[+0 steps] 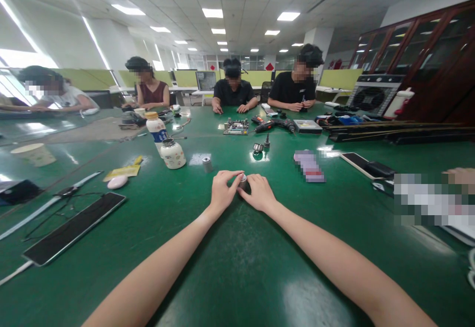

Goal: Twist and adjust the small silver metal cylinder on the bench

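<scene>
A small silver metal cylinder (243, 182) stands on the green table between my hands, partly covered by fingers. My left hand (223, 189) pinches its top from the left with thumb and index finger. From the right, my right hand (260, 192) closes its fingers around the side. Beyond my left hand a similar silver cylinder (207, 164) stands upright. Farther off to the left is a white patterned bottle (173, 155) with its mouth uncovered. Past my right hand lie a round metal cap (257, 150) and a dark, narrow-tipped piece (266, 141).
Left of my arms are a black phone (76, 225) with a cable, a pink oval object (118, 182) and a yellow packet (124, 171). A circuit board (236, 127), a power drill (274, 124) and another phone (356, 163) lie farther out. Several people sit around the table.
</scene>
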`<state>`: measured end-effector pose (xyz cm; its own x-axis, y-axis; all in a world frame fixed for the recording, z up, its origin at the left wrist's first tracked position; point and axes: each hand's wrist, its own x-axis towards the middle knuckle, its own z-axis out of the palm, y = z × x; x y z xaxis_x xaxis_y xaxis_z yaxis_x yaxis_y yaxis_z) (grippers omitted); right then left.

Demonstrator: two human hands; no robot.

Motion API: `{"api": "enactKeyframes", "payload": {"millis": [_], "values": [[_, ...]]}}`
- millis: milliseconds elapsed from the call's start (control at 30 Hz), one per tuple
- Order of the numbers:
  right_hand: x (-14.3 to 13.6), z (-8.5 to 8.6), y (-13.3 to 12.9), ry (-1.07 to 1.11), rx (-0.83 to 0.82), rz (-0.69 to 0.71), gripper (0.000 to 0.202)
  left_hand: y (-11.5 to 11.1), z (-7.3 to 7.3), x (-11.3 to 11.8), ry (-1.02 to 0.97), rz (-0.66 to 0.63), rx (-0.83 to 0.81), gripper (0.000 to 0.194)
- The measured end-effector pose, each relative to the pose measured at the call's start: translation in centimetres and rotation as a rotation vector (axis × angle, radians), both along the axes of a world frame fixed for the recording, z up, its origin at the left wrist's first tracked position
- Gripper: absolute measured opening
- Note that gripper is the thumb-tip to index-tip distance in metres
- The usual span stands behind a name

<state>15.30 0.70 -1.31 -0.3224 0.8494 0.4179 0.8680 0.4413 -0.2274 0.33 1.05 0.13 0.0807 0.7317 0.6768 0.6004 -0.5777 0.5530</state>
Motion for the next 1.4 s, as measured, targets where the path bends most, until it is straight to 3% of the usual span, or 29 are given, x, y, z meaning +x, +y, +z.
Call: {"api": "enactKeyframes", "payload": {"millis": [467,933,1033,1167,1300,1400], "values": [[0.1,0.0,0.1,0.004,-0.006,0.013,0.035,-0.1,0.2,0.1,-0.011,-0.054,-0.078,0.021],[0.1,0.1,-0.1,-0.001,-0.005,0.014,0.035,0.5,0.0,-0.2,-0.169,-0.054,-0.139,0.018],[0.0,0.1,-0.1,-0.005,-0.008,0.015,0.034,0.4,0.0,-0.2,-0.157,-0.008,-0.086,0.018],[0.0,0.2,-0.2,0.000,0.009,0.004,0.034,0.3,-0.1,-0.3,-0.159,0.146,-0.023,0.021],[-0.1,0.3,-0.3,-0.001,0.023,-0.013,0.035,0.5,-0.6,-0.6,-0.057,0.345,-0.171,0.019],[-0.1,0.3,-0.4,0.000,0.033,-0.023,0.036,0.5,-1.0,-0.6,0.044,0.389,-0.280,0.015]]}}
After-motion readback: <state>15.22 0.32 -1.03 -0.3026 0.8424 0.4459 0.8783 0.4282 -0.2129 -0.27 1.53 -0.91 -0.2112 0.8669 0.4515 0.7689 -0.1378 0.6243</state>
